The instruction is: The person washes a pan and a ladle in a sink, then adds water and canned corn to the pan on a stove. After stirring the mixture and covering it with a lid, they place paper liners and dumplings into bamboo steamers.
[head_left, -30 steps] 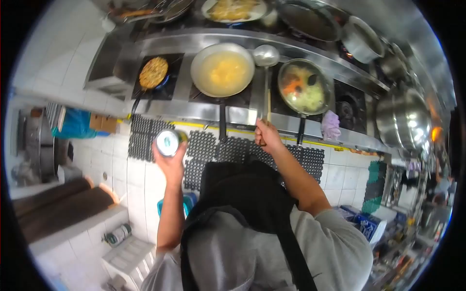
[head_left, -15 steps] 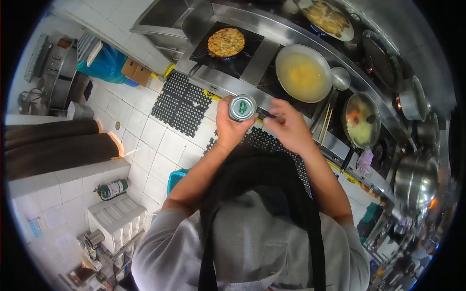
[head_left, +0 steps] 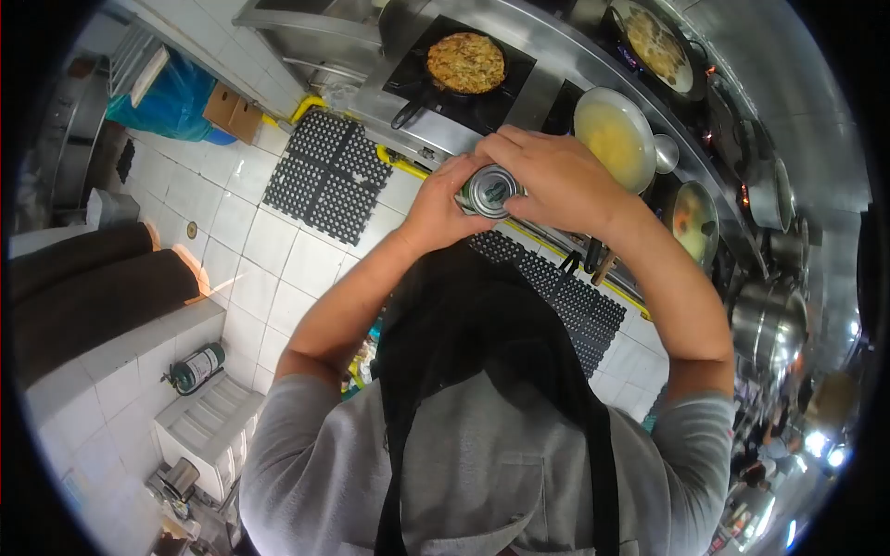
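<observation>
A metal can (head_left: 492, 191) with green print on its lid is upright in front of my chest, seen from above. My left hand (head_left: 443, 204) wraps round its left side. Curled over the far and right side of the can is my right hand (head_left: 547, 176), its fingers closed against the rim and meeting the left fingertips. Whether anything small is inside the right hand's grip is hidden.
Along the stove stand a pan (head_left: 408, 113) with a browned round omelette (head_left: 465, 63), a wide pan of yellow liquid (head_left: 607, 139), a ladle (head_left: 666, 153) and a pan of vegetables (head_left: 693, 222). Burner flames glow at the back. Black perforated mats (head_left: 329, 176) cover part of the tiled floor.
My right hand, which was beside the can at a dark handle-like thing, has moved left onto the can. The can has shifted slightly right, and the view has turned a little.
</observation>
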The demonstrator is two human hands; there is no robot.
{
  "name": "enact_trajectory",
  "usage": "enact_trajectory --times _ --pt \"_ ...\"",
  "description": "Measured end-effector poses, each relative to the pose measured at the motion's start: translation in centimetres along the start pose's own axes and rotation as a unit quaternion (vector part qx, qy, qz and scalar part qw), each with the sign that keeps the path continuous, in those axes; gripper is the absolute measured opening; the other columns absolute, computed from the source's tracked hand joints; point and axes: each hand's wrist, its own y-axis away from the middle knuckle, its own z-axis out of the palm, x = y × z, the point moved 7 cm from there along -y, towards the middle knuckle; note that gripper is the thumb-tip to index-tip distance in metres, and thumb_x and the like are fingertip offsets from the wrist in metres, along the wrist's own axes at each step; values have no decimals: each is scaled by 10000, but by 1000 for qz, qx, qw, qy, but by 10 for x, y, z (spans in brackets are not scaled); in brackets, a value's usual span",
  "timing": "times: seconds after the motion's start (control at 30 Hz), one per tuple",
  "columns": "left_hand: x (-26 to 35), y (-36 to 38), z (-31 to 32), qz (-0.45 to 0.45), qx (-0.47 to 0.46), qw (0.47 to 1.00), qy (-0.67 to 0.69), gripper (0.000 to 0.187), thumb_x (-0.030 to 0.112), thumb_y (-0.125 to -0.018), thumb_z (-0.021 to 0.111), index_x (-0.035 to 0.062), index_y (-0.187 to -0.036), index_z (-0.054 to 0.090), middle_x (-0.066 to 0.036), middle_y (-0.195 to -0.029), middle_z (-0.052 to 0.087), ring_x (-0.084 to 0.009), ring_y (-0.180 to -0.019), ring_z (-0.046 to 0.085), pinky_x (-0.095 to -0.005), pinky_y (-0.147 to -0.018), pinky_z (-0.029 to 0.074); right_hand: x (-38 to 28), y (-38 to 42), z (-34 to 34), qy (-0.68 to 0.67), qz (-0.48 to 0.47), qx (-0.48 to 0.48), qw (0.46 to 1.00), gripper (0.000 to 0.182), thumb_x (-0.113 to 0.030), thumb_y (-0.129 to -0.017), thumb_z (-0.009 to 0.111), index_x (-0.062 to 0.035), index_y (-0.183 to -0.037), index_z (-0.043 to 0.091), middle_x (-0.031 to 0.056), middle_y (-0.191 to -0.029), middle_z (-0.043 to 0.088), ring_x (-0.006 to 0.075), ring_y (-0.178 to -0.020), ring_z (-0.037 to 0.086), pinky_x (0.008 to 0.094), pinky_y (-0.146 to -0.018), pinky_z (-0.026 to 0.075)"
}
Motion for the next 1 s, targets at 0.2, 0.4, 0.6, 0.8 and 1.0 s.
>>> enact_trajectory --times 0.2,0.4,0.6,0.8,1.0 --pt "-3 -6 -17 -51 -169 977 117 651 141 -704 963 64 -1311 740 -153 -1260 764 -310 -1184 740 -408 -1051 555 -32 -18 8 126 -158 -57 978 521 -100 -789 853 -128 -1256 623 75 -1190 669 293 -1133 715 450 -889 597" --pt "11 -13 -32 4 -249 968 40 624 123 -680 971 13 -1252 746 -169 -1179 782 -310 -1134 754 -401 -999 579 -59 -22 18 180 -278 -55 942 231 -166 -908 734 -146 -1109 624 42 -1104 659 238 -1034 718 403 -795 583" --pt "-5 -10 -19 15 -260 965 31 618 142 -672 986 7 -1224 743 -158 -1095 798 -304 -1043 775 -413 -929 603 -71 -16 20 259 -341 -18 904 182 -250 -912 717 -196 -1054 619 -8 -1023 608 154 -947 680 344 -730 510" --pt "-1 -11 -21 -43 -242 962 119 622 99 -712 964 -13 -1273 719 -117 -1122 790 -181 -1042 731 -369 -940 584 -69 -2 7 267 -354 4 896 202 -235 -898 720 -202 -1077 634 2 -1006 600 172 -958 676 366 -749 537" --pt "-6 -12 -26 -108 -226 954 163 716 88 -718 980 -9 -1365 686 -83 -1203 784 -133 -1131 696 -330 -1029 560 -46 0 -26 224 -271 47 935 303 -206 -849 777 -151 -1129 672 32 -1003 609 223 -957 681 395 -778 567"
